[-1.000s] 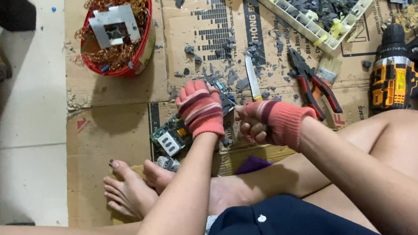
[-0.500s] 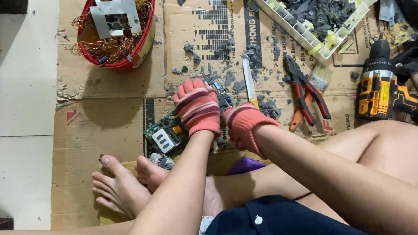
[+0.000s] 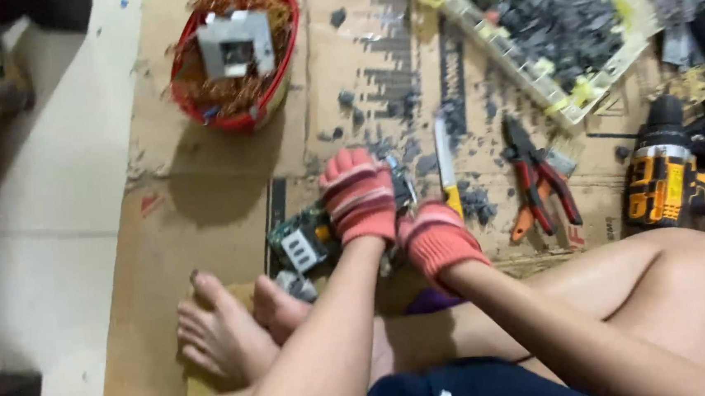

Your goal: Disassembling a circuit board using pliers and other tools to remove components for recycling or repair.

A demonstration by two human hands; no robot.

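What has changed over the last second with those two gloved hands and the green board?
The right hand has drawn down and in towards the body, closing up beside the left hand. The view itself has swung a little to the right. The left hand stays pressed on the green circuit board. The knife, pliers, drill and red bowl lie unmoved on the cardboard.

This looks like a makeshift home workshop for stripping electronics, set up on the floor. Flattened cardboard covers pale tiles, and around it lie a cordless drill, pliers, a red bowl of copper wire and a tray of grey scrap.
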